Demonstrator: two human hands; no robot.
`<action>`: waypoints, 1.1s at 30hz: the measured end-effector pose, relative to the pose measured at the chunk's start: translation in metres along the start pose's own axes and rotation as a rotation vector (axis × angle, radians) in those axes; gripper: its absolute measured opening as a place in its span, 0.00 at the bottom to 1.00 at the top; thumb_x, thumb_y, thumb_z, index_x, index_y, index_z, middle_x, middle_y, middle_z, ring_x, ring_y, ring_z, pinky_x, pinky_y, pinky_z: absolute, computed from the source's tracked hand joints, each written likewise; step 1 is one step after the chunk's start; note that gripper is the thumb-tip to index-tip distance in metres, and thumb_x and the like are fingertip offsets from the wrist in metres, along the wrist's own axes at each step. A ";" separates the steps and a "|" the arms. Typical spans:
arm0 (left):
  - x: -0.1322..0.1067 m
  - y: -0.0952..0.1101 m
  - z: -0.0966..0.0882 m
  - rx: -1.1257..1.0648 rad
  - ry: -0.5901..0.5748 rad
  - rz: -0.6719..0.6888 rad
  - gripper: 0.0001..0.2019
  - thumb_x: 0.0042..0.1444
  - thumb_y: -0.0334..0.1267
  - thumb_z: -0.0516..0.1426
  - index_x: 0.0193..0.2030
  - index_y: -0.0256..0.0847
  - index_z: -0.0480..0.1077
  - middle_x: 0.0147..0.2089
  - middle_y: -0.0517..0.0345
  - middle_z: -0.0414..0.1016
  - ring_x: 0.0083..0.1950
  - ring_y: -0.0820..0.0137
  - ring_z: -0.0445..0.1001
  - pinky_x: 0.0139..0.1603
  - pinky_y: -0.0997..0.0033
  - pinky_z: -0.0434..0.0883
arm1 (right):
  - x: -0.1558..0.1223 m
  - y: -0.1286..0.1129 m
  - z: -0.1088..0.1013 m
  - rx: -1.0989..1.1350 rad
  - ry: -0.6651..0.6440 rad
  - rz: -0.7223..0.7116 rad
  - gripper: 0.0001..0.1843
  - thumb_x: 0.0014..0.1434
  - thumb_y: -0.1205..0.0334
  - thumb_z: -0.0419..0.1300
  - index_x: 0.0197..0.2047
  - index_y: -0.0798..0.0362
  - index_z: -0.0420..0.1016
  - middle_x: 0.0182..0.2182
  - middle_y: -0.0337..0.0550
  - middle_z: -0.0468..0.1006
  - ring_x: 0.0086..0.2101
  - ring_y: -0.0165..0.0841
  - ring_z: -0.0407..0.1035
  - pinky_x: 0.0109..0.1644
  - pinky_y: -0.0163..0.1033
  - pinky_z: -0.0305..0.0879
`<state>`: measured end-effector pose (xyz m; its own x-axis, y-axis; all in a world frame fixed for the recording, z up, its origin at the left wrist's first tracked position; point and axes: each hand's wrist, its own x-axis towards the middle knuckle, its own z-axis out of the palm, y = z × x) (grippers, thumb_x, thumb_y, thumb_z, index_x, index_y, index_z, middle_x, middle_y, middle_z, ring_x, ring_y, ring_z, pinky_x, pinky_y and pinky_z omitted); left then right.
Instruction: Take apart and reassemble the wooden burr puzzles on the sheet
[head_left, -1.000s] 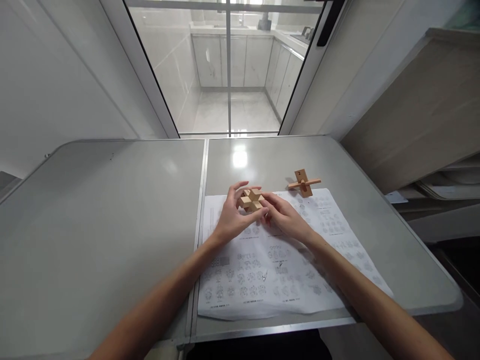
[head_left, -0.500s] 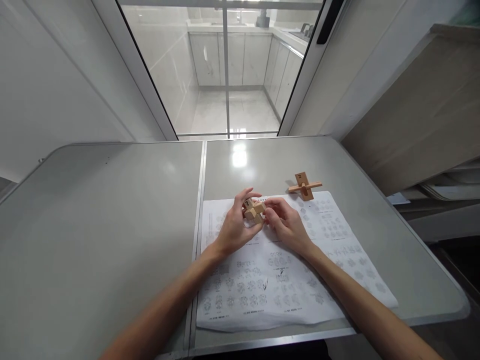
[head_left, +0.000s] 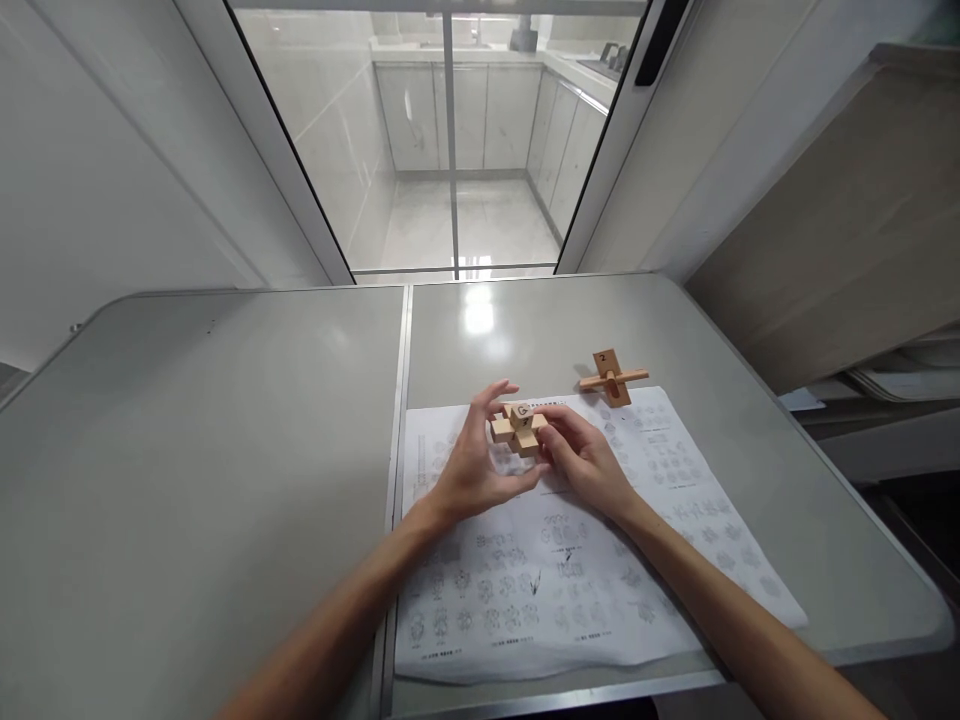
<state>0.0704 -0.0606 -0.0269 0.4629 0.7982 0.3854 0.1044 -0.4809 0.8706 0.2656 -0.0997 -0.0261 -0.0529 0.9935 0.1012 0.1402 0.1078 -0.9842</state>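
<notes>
A pale wooden burr puzzle (head_left: 517, 432) of interlocking notched bars, with dark marks on its upper faces, is held just above the printed sheet (head_left: 525, 560). My right hand (head_left: 589, 455) pinches its right side between thumb and fingers. Around the puzzle's left side curves my left hand (head_left: 476, 465), its thumb and fingers spread apart in a C shape. The left thumb passes below the puzzle without gripping it; whether the other left fingers touch its far side is hidden.
A browner wooden puzzle (head_left: 613, 378) of crossed pieces, marked 2, sits beyond the sheet's far edge. The grey table (head_left: 225, 450) has a metal seam (head_left: 401, 400) left of the sheet. A glass door (head_left: 450, 150) stands behind the table.
The burr puzzle has turned, so different marked faces now show, and it has shifted slightly right. My left fingers have loosened and opened around it, while my right hand has taken hold.
</notes>
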 end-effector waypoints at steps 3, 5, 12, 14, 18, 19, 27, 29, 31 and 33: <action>0.001 0.000 -0.002 -0.040 -0.007 -0.038 0.48 0.53 0.46 0.76 0.76 0.50 0.58 0.67 0.43 0.75 0.65 0.52 0.78 0.67 0.48 0.77 | 0.001 -0.001 -0.002 0.032 0.000 0.039 0.21 0.74 0.39 0.58 0.56 0.46 0.75 0.34 0.42 0.80 0.29 0.38 0.73 0.34 0.45 0.74; 0.001 0.000 -0.003 -0.016 0.028 -0.062 0.40 0.57 0.48 0.74 0.72 0.49 0.64 0.63 0.45 0.79 0.62 0.53 0.80 0.67 0.48 0.76 | 0.002 -0.003 -0.002 0.033 -0.017 0.051 0.21 0.73 0.39 0.58 0.56 0.46 0.76 0.35 0.43 0.80 0.30 0.38 0.73 0.33 0.44 0.74; 0.002 0.001 -0.002 0.105 0.066 0.046 0.32 0.61 0.36 0.70 0.69 0.49 0.67 0.63 0.49 0.79 0.56 0.59 0.81 0.57 0.58 0.79 | 0.001 -0.001 -0.002 -0.153 0.204 -0.144 0.16 0.73 0.44 0.61 0.54 0.45 0.76 0.43 0.46 0.76 0.43 0.42 0.72 0.48 0.49 0.74; 0.001 0.000 -0.002 0.147 0.058 0.067 0.31 0.63 0.32 0.68 0.70 0.51 0.66 0.64 0.50 0.78 0.59 0.59 0.80 0.58 0.57 0.79 | -0.001 0.002 -0.002 -0.159 0.215 -0.148 0.15 0.72 0.44 0.62 0.52 0.45 0.75 0.36 0.41 0.72 0.36 0.40 0.70 0.45 0.48 0.73; 0.001 -0.003 0.000 0.186 0.038 0.071 0.29 0.67 0.33 0.65 0.72 0.53 0.65 0.67 0.50 0.77 0.65 0.57 0.79 0.63 0.53 0.78 | -0.004 0.007 0.004 -0.122 0.139 -0.091 0.15 0.70 0.45 0.66 0.52 0.44 0.74 0.31 0.38 0.73 0.30 0.37 0.69 0.36 0.45 0.71; 0.000 -0.004 0.000 0.189 0.037 0.074 0.30 0.67 0.34 0.65 0.72 0.53 0.65 0.67 0.49 0.77 0.66 0.56 0.78 0.65 0.52 0.77 | -0.005 0.008 0.006 -0.127 0.137 -0.072 0.15 0.70 0.46 0.67 0.51 0.45 0.74 0.32 0.39 0.74 0.30 0.37 0.69 0.34 0.44 0.70; -0.004 -0.004 0.001 0.196 0.048 0.027 0.32 0.63 0.35 0.70 0.70 0.50 0.65 0.64 0.51 0.80 0.56 0.60 0.81 0.60 0.54 0.79 | -0.005 0.009 0.007 -0.131 0.092 -0.026 0.15 0.74 0.47 0.61 0.40 0.48 0.70 0.30 0.39 0.75 0.27 0.33 0.68 0.29 0.39 0.65; -0.003 -0.003 0.000 0.182 0.025 0.048 0.32 0.62 0.33 0.70 0.70 0.50 0.65 0.64 0.51 0.79 0.59 0.60 0.80 0.61 0.55 0.79 | -0.005 0.008 0.006 -0.168 0.101 -0.047 0.16 0.75 0.48 0.59 0.38 0.49 0.69 0.27 0.36 0.72 0.25 0.31 0.64 0.28 0.38 0.62; -0.001 -0.002 -0.001 0.152 0.008 0.073 0.34 0.61 0.33 0.71 0.70 0.49 0.65 0.65 0.48 0.77 0.62 0.58 0.79 0.60 0.56 0.80 | -0.005 0.006 0.006 -0.204 0.118 -0.078 0.17 0.76 0.50 0.58 0.36 0.49 0.69 0.24 0.34 0.69 0.23 0.30 0.61 0.27 0.37 0.60; 0.001 -0.001 -0.002 0.135 0.007 0.090 0.34 0.61 0.33 0.71 0.70 0.48 0.65 0.65 0.47 0.76 0.64 0.57 0.78 0.59 0.57 0.80 | -0.004 0.004 0.006 -0.230 0.120 -0.111 0.17 0.76 0.52 0.56 0.35 0.49 0.68 0.24 0.33 0.67 0.23 0.29 0.59 0.27 0.36 0.59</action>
<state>0.0692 -0.0592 -0.0268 0.4697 0.7518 0.4628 0.1798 -0.5947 0.7835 0.2606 -0.1033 -0.0309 0.0352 0.9709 0.2369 0.3620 0.2086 -0.9086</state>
